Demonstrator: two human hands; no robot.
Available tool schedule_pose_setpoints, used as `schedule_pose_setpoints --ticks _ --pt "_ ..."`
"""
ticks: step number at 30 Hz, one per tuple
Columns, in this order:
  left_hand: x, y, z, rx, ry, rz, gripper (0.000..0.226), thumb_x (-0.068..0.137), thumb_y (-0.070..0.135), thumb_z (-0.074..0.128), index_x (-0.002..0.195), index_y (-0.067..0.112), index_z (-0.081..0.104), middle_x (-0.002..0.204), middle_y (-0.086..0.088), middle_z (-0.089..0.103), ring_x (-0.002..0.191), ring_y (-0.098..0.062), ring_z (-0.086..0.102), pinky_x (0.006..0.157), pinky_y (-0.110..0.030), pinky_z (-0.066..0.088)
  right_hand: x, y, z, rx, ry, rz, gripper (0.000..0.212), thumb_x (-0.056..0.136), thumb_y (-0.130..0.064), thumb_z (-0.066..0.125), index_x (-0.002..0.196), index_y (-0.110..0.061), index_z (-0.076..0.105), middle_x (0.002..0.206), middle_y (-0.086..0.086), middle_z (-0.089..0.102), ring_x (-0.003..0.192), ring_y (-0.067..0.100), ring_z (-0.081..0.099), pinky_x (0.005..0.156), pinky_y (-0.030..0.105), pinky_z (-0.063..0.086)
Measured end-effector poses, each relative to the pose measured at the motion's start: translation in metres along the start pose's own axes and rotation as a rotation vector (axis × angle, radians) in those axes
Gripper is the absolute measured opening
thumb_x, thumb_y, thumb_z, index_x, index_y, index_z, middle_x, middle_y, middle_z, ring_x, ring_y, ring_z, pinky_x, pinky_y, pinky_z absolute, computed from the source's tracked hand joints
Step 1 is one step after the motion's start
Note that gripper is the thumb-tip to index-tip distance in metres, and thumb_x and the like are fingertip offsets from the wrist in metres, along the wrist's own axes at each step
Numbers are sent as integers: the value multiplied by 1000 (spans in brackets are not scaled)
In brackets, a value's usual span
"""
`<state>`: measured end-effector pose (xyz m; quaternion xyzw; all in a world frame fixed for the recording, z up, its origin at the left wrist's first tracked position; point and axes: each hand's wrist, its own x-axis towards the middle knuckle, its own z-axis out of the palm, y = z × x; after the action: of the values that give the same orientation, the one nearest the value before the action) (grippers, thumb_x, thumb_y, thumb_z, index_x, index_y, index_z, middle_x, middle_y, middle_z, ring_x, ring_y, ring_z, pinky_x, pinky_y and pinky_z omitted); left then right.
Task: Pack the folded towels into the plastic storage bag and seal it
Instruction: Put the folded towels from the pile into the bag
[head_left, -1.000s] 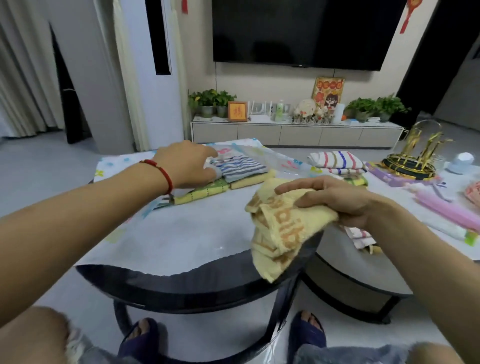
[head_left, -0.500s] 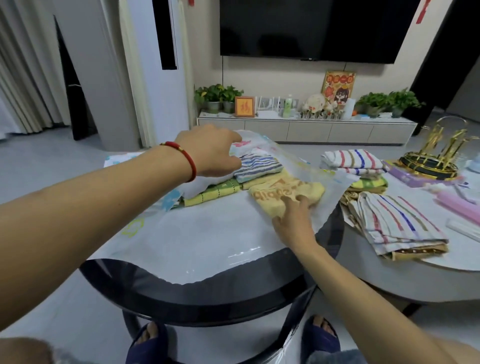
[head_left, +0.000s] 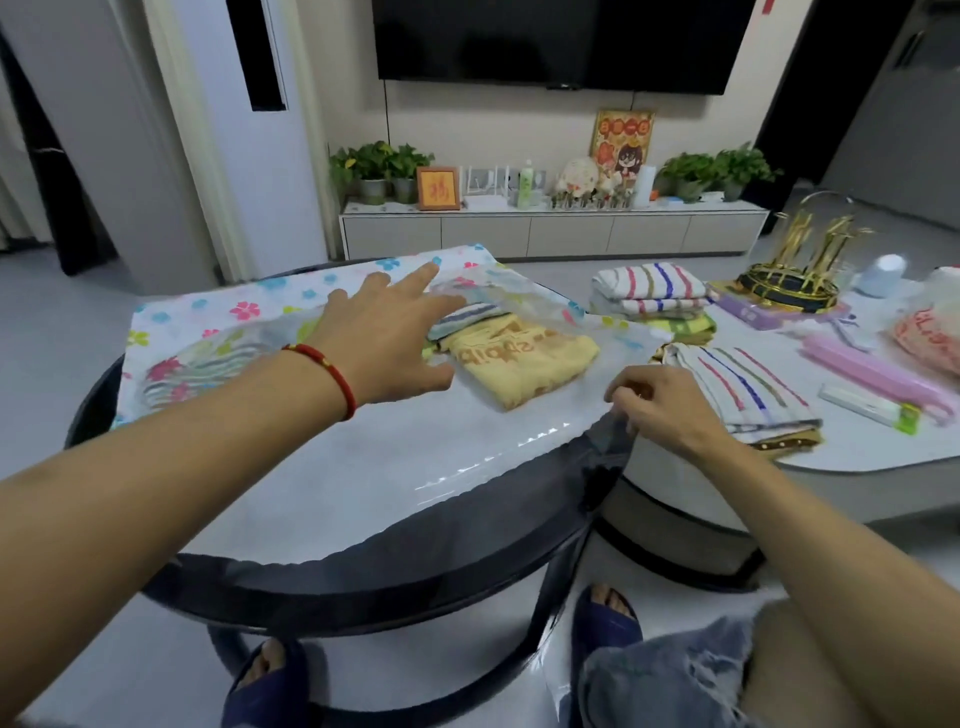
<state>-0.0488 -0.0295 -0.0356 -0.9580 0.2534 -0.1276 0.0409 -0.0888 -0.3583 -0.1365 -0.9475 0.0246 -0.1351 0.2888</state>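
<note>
Head view: plastic storage bag (head_left: 322, 415) lies flat across the dark round desk (head_left: 363, 582), open mouth to the right. Yellow towel (head_left: 524, 358) sits inside near the mouth, touching a blue-striped towel (head_left: 467, 314) just behind it; more fabric shows through the floral film further left, can't tell how many pieces. Left hand (head_left: 384, 338), red bracelet on the wrist, is spread open with fingers flat, resting on the film over the packed towels, gripping nothing. Right hand (head_left: 660, 405) is closed in a pinch on the bag's edge at the mouth, looks like it's lifting or holding the flap. Not packed yet: a folded striped towel (head_left: 748, 389) on the white desk (head_left: 857, 447) just right of the right hand, plus a second stack of striped towels (head_left: 649, 288) further back. Pink sealing clip (head_left: 878, 374) lies on the white desk, well apart from the bag, untouched. Progress estimate: maybe halfway on packing, seal not started. Left to do: load the remaining stacks, flatten the contents, close the mouth. Risk I'd flag: the yellow towel sits close to the opening and could foul the seal unless pushed deeper.
</note>
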Motion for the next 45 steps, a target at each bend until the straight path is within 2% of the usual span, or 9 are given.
schedule_pose_setpoints --ticks 5,11,17,21,29,34,37,41,45 --pt "16 21 15 64 -8 70 74 77 63 56 145 46 32 163 1 17 134 -38 34 95 -59 44 -2 94 -40 -278 141 261 26 91 -31 48 92 -18 70 89 12 76 79 34 65 72 43 57" --pt "54 49 19 3 -50 95 74 78 60 58 146 49 33 164 3 19 134 -37 37 94 -57 47 42 178 -46 -352 132 438 40 98 2 49 126 -13 72 137 23 58 119 43 59 94 46 54" --pt "82 65 31 5 -30 106 72 78 59 59 145 48 37 163 5 22 134 -34 39 96 -55 47 86 216 -34 -370 98 629 42 104 -33 40 145 -23 44 138 29 53 127 51 48 109 55 39" --pt "88 66 36 25 -30 98 72 78 60 58 145 48 36 163 5 22 134 -34 39 95 -54 47 101 214 -39 -405 62 713 50 93 -31 59 139 -33 40 130 23 59 129 47 47 110 55 28" --pt "65 50 25 39 -6 10 51 87 70 39 135 55 46 157 9 36 127 -34 46 91 -53 49 86 150 -92 -118 -7 553 69 84 -7 77 142 -22 42 132 21 58 107 38 59 88 46 55" --pt "38 26 8 -100 -46 -123 51 94 65 26 138 49 45 149 3 44 125 -35 49 96 -49 47 50 74 -127 430 -16 597 22 89 -1 69 110 -7 72 113 21 71 90 31 73 69 37 63" --pt "34 13 -8 -171 -54 -100 51 96 53 32 146 43 37 151 -1 45 130 -32 47 103 -46 43 23 14 -134 592 -173 541 17 91 -6 68 106 -8 76 93 17 79 72 25 76 55 32 61" --pt "36 7 -31 -268 -46 -86 52 97 45 38 149 34 36 147 -11 50 126 -33 50 94 -37 41 2 -59 -107 580 -319 379 19 86 -5 65 88 -15 81 94 9 81 84 26 78 66 34 61" --pt "41 4 -47 -319 -65 -98 57 99 49 29 152 29 32 153 -11 42 134 -33 43 103 -38 36 3 -123 -51 434 -355 198 16 77 -22 65 89 -18 76 80 -2 74 68 15 68 55 26 51"
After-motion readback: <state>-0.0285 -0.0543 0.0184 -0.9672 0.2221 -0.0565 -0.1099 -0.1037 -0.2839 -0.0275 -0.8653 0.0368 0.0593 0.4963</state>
